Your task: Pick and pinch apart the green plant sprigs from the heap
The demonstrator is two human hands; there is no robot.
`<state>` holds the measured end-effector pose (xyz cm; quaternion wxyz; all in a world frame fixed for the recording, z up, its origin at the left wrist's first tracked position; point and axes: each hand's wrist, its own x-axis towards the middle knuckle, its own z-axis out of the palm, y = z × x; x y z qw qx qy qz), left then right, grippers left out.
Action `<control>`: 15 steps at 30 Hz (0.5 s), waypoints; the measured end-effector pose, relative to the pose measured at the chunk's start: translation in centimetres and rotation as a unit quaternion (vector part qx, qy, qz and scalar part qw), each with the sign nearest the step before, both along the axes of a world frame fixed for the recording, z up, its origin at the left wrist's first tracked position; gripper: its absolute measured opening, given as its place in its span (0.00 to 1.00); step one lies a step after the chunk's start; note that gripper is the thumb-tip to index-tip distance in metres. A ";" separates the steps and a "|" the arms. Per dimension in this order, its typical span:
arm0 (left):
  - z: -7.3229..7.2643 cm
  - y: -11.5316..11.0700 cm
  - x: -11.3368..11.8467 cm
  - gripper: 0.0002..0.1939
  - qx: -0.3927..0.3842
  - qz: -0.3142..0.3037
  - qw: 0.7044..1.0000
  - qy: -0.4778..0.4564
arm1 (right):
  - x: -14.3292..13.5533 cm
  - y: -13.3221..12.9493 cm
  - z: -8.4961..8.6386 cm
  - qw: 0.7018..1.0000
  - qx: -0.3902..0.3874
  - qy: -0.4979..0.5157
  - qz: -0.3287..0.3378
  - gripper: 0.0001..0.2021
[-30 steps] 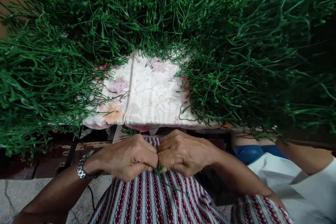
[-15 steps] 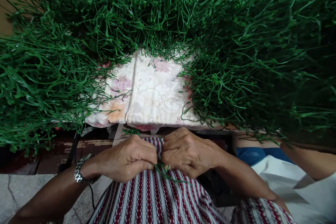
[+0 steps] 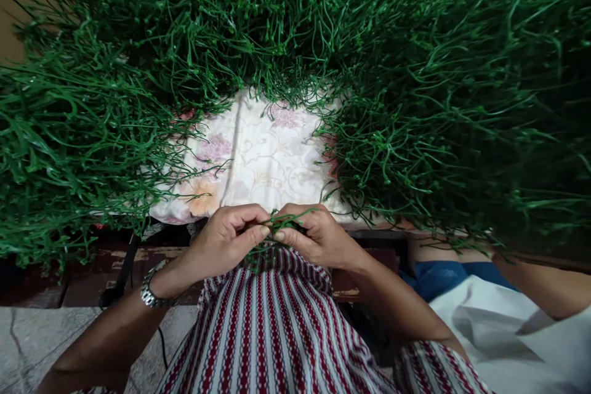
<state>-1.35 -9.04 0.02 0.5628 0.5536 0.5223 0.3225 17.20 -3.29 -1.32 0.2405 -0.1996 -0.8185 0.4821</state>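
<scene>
Thin green plastic-looking stems point(image 3: 290, 219) are pinched between my two hands, close to the table's near edge. My left hand point(image 3: 233, 239), with a metal watch on its wrist, grips them between thumb and bent forefinger. From the other side my right hand point(image 3: 318, 239) does the same, its thumb tip almost against the left one. Some stem ends hang below the fingers over the striped cloth point(image 3: 272, 320) on my lap. Exactly how the stems join between the fingertips is hidden.
A large heap of similar green stems point(image 3: 258, 18) covers the table's far side, with more at left point(image 3: 83, 148) and right point(image 3: 415, 135). Between them shows a flowered tablecloth point(image 3: 277, 160). At right sits another person, whose arm point(image 3: 540, 283) and white garment point(image 3: 512, 326) show.
Both hands have risen from the lap toward the table edge. They have turned so the thumbs now face up, and the held stems lie across the fingers.
</scene>
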 end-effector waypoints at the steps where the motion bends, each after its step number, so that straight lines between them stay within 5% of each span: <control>1: 0.1 -0.1 -0.1 0.08 0.000 -0.019 1.000 0.015 | 0.2 0.1 0.0 1.000 0.007 -0.012 0.012 0.10; 9: 2.4 -2.4 0.6 0.12 0.101 -0.197 0.972 0.074 | 1.8 -1.1 2.8 0.963 0.062 -0.039 0.259 0.14; 13: 1.1 -3.3 1.1 0.13 0.188 -0.240 0.952 -0.009 | 2.4 -2.1 3.9 0.956 0.061 -0.042 0.283 0.15; 15: 0.2 -3.9 0.6 0.14 0.178 -0.198 0.964 -0.022 | 3.2 -2.1 4.3 0.958 0.065 -0.032 0.279 0.15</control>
